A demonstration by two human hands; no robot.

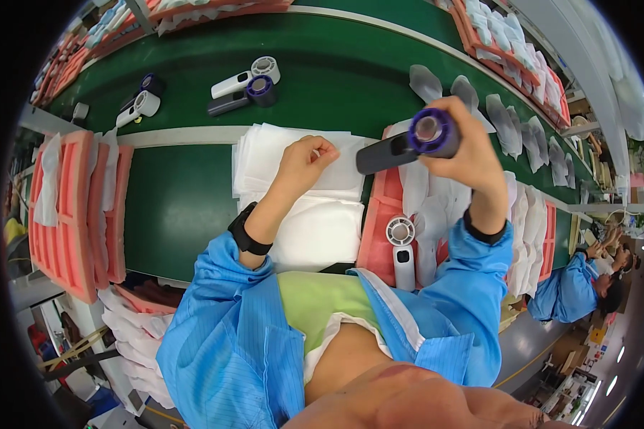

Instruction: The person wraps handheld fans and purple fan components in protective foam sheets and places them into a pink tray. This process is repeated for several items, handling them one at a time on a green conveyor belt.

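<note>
My right hand (474, 146) is wrapped round the head of a dark grey handheld fan (386, 153) with a purple ring. The fan's handle points left, over the edge of a pink foam tray (383, 207). My left hand (304, 163) hovers at or just over a stack of thin white bags (257, 161), its fingers curled together; whether anything is between them cannot be seen. Below that stack lies another white pile (318, 232). In the pink tray a white handheld fan (402, 254) lies beside several translucent bagged items (433, 222).
Beyond a pale rail (193, 136), a green belt (322, 64) carries white and dark fans (243, 86) and a row of bagged items (504, 125). Pink trays (79, 214) stand at left; more sit on far racks. Another person (569, 286) works at far right.
</note>
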